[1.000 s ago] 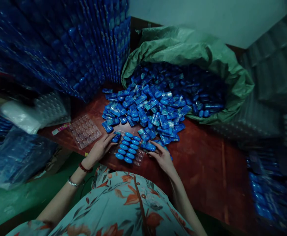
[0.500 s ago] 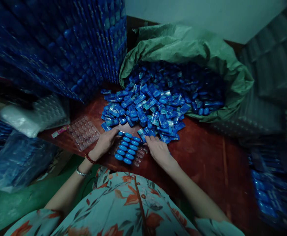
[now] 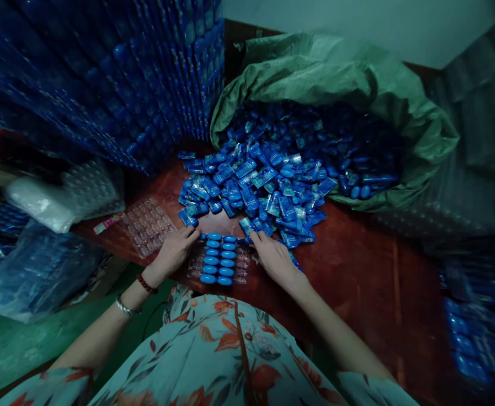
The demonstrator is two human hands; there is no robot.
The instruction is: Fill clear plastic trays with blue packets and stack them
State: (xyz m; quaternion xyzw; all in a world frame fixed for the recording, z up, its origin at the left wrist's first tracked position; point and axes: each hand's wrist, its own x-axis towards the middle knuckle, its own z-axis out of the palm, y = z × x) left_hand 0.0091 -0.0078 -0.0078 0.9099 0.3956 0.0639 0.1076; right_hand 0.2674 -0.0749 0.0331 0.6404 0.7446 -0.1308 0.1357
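Clear tray: a see-through tray [image 3: 219, 260] lies on the red-brown desk [image 3: 357, 270], low in the middle of the frame, between the two hands.
Blue pieces in it: two short rows of smooth blue pieces [image 3: 219, 257] fill the middle of the tray.
Done and left: the pockets on the left and right sides of the tray look bare, so it seems about half full.
Left hand: the left hand [image 3: 171, 254] rests at the tray's upper left corner, fingers stretched toward a blue packet; I cannot tell if they pinch it.
Right hand: the right hand [image 3: 275, 256] lies flat at the tray's upper right, fingers a little spread on the packets there.
Packet pile: a big heap of blue packets [image 3: 255, 189] sits just above the tray.
Green sack: the heap spills out of a green sack [image 3: 399, 113] in the upper right.
Spare tray: one more clear tray [image 3: 148, 225] waits to the left.
Blue stacks: tall stacks of filled trays [image 3: 103, 73] stand in the upper left.
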